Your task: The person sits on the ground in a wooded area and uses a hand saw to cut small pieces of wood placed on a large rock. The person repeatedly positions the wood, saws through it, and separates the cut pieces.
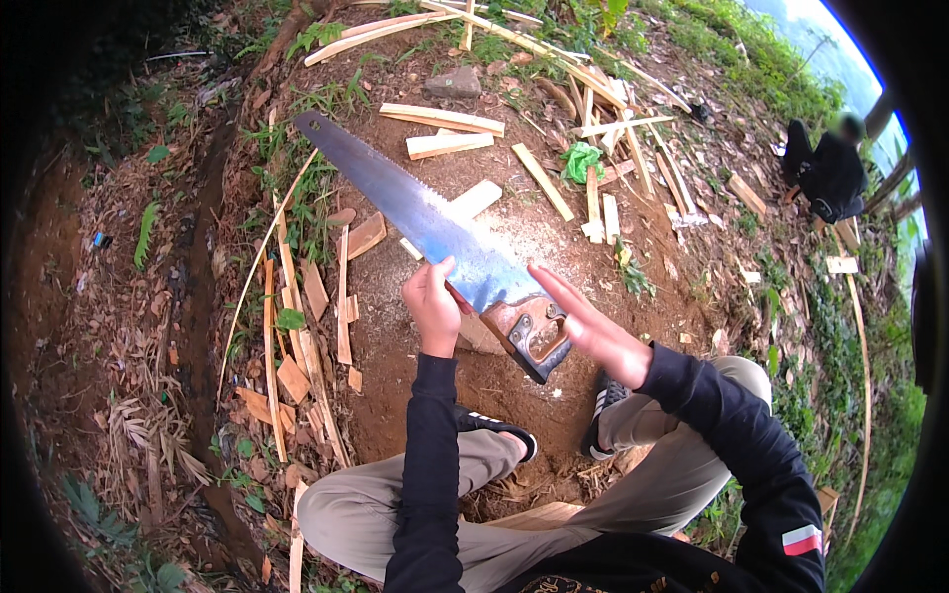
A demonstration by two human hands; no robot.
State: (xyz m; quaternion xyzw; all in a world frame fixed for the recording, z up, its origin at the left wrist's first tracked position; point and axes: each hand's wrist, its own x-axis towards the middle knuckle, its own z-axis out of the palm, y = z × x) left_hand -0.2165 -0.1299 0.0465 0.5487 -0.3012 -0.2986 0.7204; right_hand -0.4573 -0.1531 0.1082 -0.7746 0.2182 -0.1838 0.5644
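Note:
A handsaw (405, 203) with a wide steel blade lies slantwise in front of me, its holed tip pointing to the far left. Its worn wooden handle (509, 321) has a dark lower grip and is at the near right. My left hand (433, 304) is closed on the blade's back edge close to the handle, thumb on the flat face. My right hand (598, 331) is beside the handle with fingers stretched out flat. The thumb is close to the grip, but whether it touches cannot be made out.
Wood offcuts (450, 146) lie on bare soil ahead, with sawdust under the blade. A stone (453, 83), a green plastic bag (581, 163) and long strips (269, 361) lie around. Another person (830, 173) sits at the far right. My shoes (499, 433) flank the work area.

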